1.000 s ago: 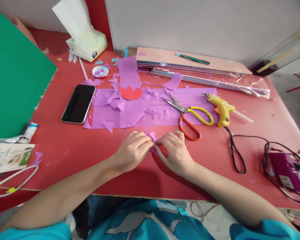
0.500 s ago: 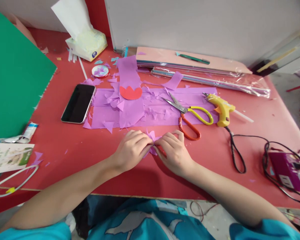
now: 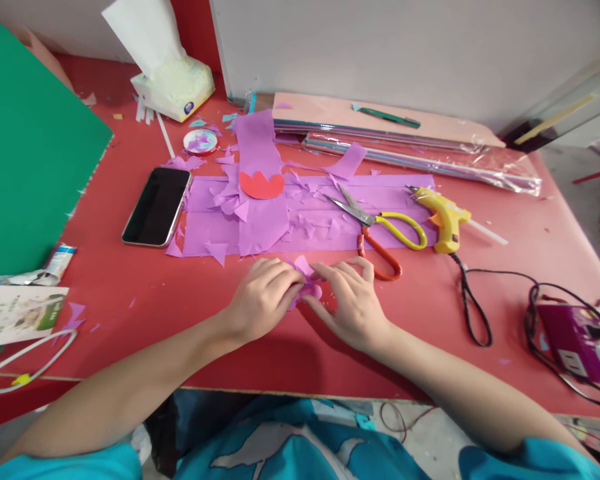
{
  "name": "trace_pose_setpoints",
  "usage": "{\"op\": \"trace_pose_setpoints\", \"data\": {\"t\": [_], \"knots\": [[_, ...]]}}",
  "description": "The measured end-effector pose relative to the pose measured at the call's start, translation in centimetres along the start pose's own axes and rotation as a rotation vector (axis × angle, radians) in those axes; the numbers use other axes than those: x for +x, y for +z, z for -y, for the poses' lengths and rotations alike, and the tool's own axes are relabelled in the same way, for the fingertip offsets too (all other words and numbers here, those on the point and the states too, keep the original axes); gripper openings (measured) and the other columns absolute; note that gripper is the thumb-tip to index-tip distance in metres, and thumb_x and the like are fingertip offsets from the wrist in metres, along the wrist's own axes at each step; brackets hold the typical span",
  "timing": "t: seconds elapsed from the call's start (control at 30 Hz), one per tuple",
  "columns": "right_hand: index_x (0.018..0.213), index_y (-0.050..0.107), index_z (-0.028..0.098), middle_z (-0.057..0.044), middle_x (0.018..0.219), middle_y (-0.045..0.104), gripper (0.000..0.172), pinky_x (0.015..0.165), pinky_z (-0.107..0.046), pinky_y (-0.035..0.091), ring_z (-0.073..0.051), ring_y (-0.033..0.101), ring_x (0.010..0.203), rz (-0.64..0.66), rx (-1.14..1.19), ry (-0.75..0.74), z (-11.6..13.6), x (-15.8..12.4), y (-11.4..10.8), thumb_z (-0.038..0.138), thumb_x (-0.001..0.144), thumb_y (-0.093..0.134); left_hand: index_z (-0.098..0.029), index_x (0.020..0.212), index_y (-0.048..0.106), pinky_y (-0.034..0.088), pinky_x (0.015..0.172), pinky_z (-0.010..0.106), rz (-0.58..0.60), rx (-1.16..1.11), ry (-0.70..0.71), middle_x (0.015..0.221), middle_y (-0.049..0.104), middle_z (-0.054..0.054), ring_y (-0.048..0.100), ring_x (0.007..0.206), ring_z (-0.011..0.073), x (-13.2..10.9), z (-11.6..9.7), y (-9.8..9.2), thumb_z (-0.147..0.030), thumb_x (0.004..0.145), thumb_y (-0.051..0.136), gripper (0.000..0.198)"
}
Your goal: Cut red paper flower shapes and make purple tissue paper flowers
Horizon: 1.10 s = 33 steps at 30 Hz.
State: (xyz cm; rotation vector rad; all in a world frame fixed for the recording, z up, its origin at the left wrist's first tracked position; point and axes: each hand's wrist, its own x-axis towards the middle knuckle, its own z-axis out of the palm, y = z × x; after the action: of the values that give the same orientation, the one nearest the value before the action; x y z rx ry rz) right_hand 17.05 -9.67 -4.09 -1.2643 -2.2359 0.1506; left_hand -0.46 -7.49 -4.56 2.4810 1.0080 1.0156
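Observation:
Between my hands, near the table's front edge, is a small purple paper piece (image 3: pixel 311 291) with curved lobes. My left hand (image 3: pixel 264 299) pinches its left side, thumb and fingers together. My right hand (image 3: pixel 353 300) is at its right side, thumb and index finger parted around the paper. Just beyond lie purple paper sheets (image 3: pixel 210 227) covered with scraps. A red scalloped cutout (image 3: pixel 261 186) rests on a purple strip (image 3: pixel 255 143). Scissors (image 3: pixel 380 228) with one yellow and one red handle lie open behind my right hand.
A phone (image 3: pixel 157 207) lies left; a yellow glue gun (image 3: pixel 445 220) with a black cord lies right. Behind are a tissue box (image 3: pixel 176 87), wrapped paper packs (image 3: pixel 430 160) and a green pen-like tool (image 3: pixel 389 117). A green board (image 3: pixel 30 153) and purple box (image 3: pixel 570 340) flank the table.
My right thumb and index finger have parted from their pinch and moved slightly rightward. More of the small purple piece shows between my hands.

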Motion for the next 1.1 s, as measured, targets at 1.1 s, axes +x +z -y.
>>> {"op": "trace_pose_setpoints", "data": {"t": [1.1], "knots": [[0.077,0.061,0.023,-0.002,0.087,0.063,0.011,0.085,-0.043,0.030,-0.019,0.051,0.086,-0.260,-0.210,-0.255,-0.56,-0.11,-0.33,0.012,0.074,0.059,-0.014,0.071,0.059,0.053,0.063,0.025,0.054,-0.813,-0.688,0.070,0.065,0.002,0.062,0.066,0.0128,0.91,-0.02,-0.04,-0.016,0.070,0.063,0.004]]}}
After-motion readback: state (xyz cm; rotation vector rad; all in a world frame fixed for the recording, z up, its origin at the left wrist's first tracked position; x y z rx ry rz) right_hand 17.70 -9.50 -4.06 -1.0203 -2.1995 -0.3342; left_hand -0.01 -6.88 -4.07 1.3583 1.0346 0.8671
